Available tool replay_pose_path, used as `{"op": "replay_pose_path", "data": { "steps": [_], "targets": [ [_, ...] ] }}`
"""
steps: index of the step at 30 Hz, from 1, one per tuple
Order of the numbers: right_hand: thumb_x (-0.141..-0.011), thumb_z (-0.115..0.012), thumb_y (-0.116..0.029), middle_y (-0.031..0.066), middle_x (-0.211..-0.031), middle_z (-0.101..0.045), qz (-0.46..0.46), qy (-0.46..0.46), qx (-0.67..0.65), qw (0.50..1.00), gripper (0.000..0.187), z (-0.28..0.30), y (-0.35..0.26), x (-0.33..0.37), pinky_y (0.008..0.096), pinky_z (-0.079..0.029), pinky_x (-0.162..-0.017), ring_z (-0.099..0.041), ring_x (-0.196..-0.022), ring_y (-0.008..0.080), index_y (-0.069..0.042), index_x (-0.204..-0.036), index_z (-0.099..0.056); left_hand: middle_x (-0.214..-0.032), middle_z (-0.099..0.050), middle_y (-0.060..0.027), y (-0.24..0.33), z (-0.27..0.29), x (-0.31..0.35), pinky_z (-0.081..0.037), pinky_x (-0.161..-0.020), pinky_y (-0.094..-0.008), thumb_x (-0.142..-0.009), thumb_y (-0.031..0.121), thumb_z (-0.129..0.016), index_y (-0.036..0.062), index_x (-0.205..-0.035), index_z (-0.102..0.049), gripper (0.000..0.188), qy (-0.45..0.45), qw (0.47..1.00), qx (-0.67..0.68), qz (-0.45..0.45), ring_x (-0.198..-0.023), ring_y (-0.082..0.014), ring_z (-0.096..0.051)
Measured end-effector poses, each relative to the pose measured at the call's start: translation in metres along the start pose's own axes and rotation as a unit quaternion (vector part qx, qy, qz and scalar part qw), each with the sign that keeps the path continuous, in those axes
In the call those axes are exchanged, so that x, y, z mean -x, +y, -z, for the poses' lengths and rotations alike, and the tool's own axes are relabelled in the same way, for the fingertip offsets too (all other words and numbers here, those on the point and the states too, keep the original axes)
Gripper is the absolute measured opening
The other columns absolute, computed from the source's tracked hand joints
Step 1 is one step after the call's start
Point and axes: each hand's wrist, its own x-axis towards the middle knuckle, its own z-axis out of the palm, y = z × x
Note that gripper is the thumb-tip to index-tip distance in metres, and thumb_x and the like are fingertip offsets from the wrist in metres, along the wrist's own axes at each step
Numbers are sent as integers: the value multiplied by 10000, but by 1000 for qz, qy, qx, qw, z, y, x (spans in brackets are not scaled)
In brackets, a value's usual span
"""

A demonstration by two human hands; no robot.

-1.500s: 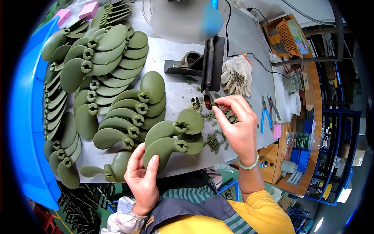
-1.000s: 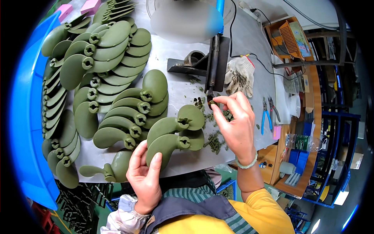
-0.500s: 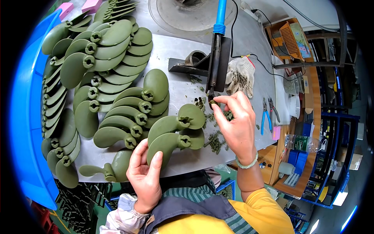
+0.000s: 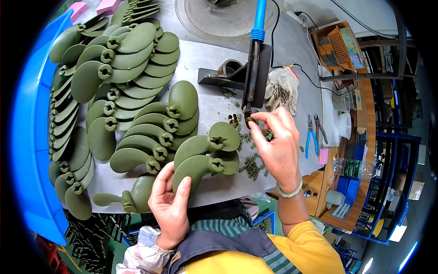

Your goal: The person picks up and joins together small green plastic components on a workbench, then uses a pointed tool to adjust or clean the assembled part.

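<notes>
My left hand pinches a blade of an olive-green two-bladed plastic propeller between thumb and fingers. A second propeller lies just beyond it, overlapping. My right hand is closed, thumb and index fingertip pinching a small dark green piece. That piece is right at the lower end of a soldering iron with a blue handle, which rests on a black metal stand. Green plastic scraps lie beneath and beside my right hand.
Rows of similar propellers cover the left of the grey table, beside a blue bin. To the right lie a stained work glove, blue-handled pliers and a second pair of pliers. A round metal dish stands at the back.
Almost nothing differs. Both hands keep their grips and places, and the whole view has shifted very slightly.
</notes>
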Motion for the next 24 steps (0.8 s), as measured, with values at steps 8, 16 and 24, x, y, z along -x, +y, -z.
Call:
{"op": "replay_pose_path", "data": {
  "steps": [8,16,24],
  "targets": [
    [-798,-757,-17,107,-831,-531,-3,0,0,1000,143,1,-1,0,402,-465,-725,-562,-827,286,-11,-931,-705,-1306,-660,-169,0,0,0,-484,-1045,-337,-969,-23,-634,-76,-1411,-494,467,-2,1000,0,2,-1182,-203,-637],
    [-785,-778,-10,49,-785,-536,3,-99,-125,987,170,24,-31,12,298,-445,-652,-531,-708,167,-18,-950,-737,-1321,-647,-187,2,0,-1,-491,-1033,-319,-961,-67,-636,-88,-1397,-494,459,-4,1000,9,2,-1190,-198,-629],
    [-773,-798,12,43,-812,-557,29,-150,-150,977,213,19,-43,19,281,-443,-638,-525,-718,151,-21,-979,-753,-1306,-659,-164,1,-2,1,-494,-1031,-334,-965,-32,-638,-68,-1404,-503,461,-2,1000,-3,-5,-1173,-195,-637]
  ]
}}
